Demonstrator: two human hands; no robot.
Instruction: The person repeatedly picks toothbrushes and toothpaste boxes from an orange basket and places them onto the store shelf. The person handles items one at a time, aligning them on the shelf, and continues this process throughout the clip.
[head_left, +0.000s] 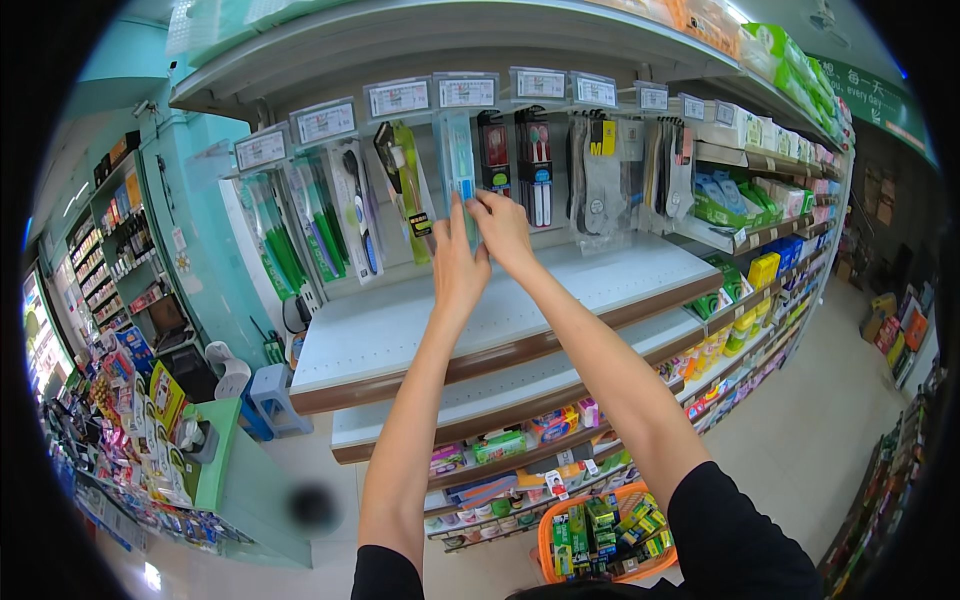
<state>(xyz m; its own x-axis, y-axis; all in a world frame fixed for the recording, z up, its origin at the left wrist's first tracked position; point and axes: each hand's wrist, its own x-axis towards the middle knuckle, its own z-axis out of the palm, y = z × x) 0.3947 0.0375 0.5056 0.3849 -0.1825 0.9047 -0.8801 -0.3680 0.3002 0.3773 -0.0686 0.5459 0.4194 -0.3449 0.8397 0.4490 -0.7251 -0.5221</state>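
A packaged toothbrush (455, 150) in a light-blue pack hangs upright from a hook in the middle of the rack. My left hand (459, 262) is at its lower part, fingers pointing up along the pack. From the right, my right hand (504, 229) holds the pack's edge with bent fingertips. Both hands partly cover the pack's lower end. Just left hangs a yellow-green toothbrush pack (406, 172); to the right is a dark toothbrush pack (495, 154) with a red upper part.
Beneath the hanging packs a white metal shelf (622, 274) juts out. An orange basket (546, 551) of boxed goods stands on the floor below. Hanging socks (600, 180) are at the right. Stools (279, 397) and a green counter (225, 427) stand left.
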